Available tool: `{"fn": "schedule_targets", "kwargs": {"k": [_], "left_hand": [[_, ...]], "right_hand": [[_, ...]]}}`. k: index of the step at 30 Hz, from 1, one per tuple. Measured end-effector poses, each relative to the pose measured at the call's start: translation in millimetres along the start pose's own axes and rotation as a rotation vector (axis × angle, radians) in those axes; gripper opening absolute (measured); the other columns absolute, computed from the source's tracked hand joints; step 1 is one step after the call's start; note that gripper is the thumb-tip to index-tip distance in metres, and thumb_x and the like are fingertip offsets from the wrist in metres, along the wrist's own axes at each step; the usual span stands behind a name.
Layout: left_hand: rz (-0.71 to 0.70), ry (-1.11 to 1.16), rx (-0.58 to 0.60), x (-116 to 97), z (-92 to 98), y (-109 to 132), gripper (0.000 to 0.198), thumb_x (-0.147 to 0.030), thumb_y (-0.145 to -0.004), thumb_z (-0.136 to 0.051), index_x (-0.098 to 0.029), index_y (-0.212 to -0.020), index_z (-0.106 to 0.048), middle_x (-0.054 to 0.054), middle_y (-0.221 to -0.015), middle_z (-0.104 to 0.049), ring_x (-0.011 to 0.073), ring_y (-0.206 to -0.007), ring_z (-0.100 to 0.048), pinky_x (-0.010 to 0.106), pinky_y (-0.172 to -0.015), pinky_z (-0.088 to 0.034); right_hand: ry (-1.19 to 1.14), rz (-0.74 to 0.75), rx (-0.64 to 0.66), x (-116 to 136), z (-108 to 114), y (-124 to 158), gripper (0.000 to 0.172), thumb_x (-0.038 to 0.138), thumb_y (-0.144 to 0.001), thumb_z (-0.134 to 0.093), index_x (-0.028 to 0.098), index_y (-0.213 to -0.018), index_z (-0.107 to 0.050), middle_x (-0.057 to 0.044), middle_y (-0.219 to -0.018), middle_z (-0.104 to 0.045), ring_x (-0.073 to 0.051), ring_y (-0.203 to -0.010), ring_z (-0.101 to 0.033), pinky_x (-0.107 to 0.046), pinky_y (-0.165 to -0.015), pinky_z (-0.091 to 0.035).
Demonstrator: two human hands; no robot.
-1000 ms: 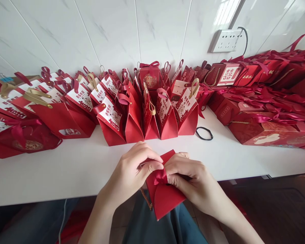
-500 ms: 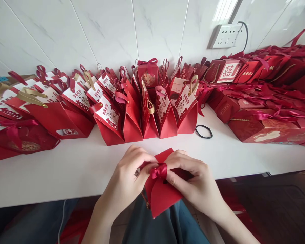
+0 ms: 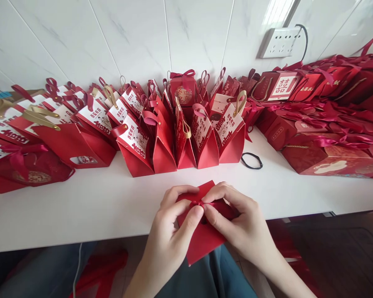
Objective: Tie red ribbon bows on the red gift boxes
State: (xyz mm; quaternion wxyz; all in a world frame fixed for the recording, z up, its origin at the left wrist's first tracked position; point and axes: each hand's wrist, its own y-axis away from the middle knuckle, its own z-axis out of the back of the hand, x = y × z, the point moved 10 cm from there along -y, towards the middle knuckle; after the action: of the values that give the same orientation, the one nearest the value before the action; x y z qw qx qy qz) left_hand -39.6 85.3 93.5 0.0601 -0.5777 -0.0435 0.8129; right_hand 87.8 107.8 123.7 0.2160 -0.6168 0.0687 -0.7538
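A small red gift box (image 3: 202, 244) is held over my lap at the table's front edge, its top turned toward me. Across its top runs a dark red satin ribbon (image 3: 197, 203), mostly covered by my fingers. My left hand (image 3: 174, 223) pinches the ribbon between thumb and index finger, its other fingers resting along the box's left side. From the right, my right hand (image 3: 236, 215) grips the ribbon with thumb and index finger close to the left thumb. A dark hole in the box front shows just under the fingertips.
Rows of finished red gift boxes (image 3: 164, 149) with ribbon and gold handles stand along the tiled wall. More ribboned boxes (image 3: 332, 157) are stacked at the right. A black hair tie (image 3: 251, 161) lies on the white table (image 3: 112, 215). A power strip (image 3: 278, 43) is on the wall.
My left hand has shifted right, its thumb now over the ribbon. The ribbon's loop, bulging above the box before, is now drawn small between my fingertips.
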Motion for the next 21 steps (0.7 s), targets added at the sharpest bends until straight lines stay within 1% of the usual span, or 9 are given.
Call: {"fn": "schedule_targets", "kwargs": {"k": [2,4,7,10,13,15,17,19,21], "left_hand": [[0.024,0.051,-0.041,5,-0.5,0,0.027,-0.036,-0.096,-0.05,-0.023,-0.081,-0.069,0.003,-0.118,-0.059,0.0149,-0.109,-0.058,0.019,-0.089,-0.048],[0.039,0.1,-0.037,8,-2.5,-2,0.032,-0.037,-0.095,-0.051,-0.021,-0.074,-0.067,0.003,-0.118,-0.059,0.0151,-0.109,-0.058,0.017,-0.085,-0.048],[0.052,0.15,-0.043,10,-1.5,-8,0.039,-0.038,-0.095,-0.05,-0.019,-0.064,-0.065,0.003,-0.115,-0.06,0.0161,-0.106,-0.06,0.017,-0.081,-0.048],[0.04,0.17,-0.064,10,0.2,-14,0.041,-0.037,-0.094,-0.051,-0.018,-0.059,-0.06,0.004,-0.111,-0.062,0.017,-0.106,-0.061,0.018,-0.079,-0.047],[0.026,0.18,-0.1,10,2.4,-18,0.042,-0.035,-0.093,-0.051,-0.017,-0.055,-0.053,0.004,-0.107,-0.063,0.0157,-0.103,-0.062,0.017,-0.078,-0.045],[0.005,0.164,-0.115,9,3.5,-18,0.043,-0.033,-0.093,-0.051,-0.017,-0.054,-0.049,0.003,-0.108,-0.064,0.0137,-0.096,-0.063,0.017,-0.075,-0.045],[-0.025,0.131,-0.114,6,3.7,-17,0.044,-0.033,-0.093,-0.051,-0.017,-0.052,-0.048,0.002,-0.108,-0.064,0.0132,-0.092,-0.064,0.018,-0.072,-0.045],[-0.056,0.091,-0.106,2,3.3,-16,0.044,-0.032,-0.094,-0.05,-0.017,-0.053,-0.05,0.002,-0.109,-0.063,0.0147,-0.095,-0.064,0.019,-0.073,-0.046],[-0.087,0.046,-0.096,-1,2.9,-15,0.041,-0.031,-0.095,-0.049,-0.018,-0.056,-0.055,0.002,-0.111,-0.062,0.0166,-0.103,-0.063,0.02,-0.079,-0.047]], "right_hand": [[0.001,0.002,0.019,-1,-1,0,0.01,0.018,-0.089,-0.061,0.02,-0.08,-0.064,0.001,-0.074,-0.066,-0.013,-0.069,-0.061,-0.029,-0.076,-0.047],[0.007,-0.002,0.045,-3,-3,-1,0.012,0.019,-0.092,-0.059,0.021,-0.082,-0.064,0.002,-0.073,-0.066,-0.013,-0.069,-0.061,-0.028,-0.075,-0.047],[0.053,0.012,0.001,-5,0,0,0.008,0.016,-0.092,-0.058,0.022,-0.09,-0.062,0.002,-0.078,-0.066,-0.013,-0.073,-0.062,-0.026,-0.073,-0.049],[0.146,0.146,-0.088,7,8,6,0.013,0.009,-0.089,-0.055,0.021,-0.093,-0.057,-0.002,-0.092,-0.063,-0.014,-0.092,-0.061,-0.025,-0.079,-0.05],[0.27,0.275,-0.064,22,6,15,0.01,0.009,-0.088,-0.058,0.02,-0.089,-0.057,-0.006,-0.103,-0.056,-0.016,-0.11,-0.056,-0.024,-0.087,-0.05],[0.349,0.275,-0.039,22,4,19,0.004,0.016,-0.088,-0.063,0.019,-0.089,-0.06,-0.008,-0.11,-0.054,-0.016,-0.111,-0.056,-0.022,-0.087,-0.05],[0.399,0.242,-0.046,19,5,20,0.005,0.021,-0.088,-0.067,0.018,-0.088,-0.062,-0.008,-0.114,-0.053,-0.015,-0.107,-0.059,-0.022,-0.087,-0.051],[0.421,0.214,-0.072,16,7,20,0.005,0.022,-0.088,-0.067,0.018,-0.086,-0.063,-0.008,-0.114,-0.054,-0.014,-0.104,-0.061,-0.021,-0.085,-0.052],[0.424,0.201,-0.096,15,8,20,0.003,0.019,-0.089,-0.066,0.018,-0.087,-0.064,-0.007,-0.111,-0.055,-0.014,-0.101,-0.062,-0.021,-0.085,-0.052]]}}
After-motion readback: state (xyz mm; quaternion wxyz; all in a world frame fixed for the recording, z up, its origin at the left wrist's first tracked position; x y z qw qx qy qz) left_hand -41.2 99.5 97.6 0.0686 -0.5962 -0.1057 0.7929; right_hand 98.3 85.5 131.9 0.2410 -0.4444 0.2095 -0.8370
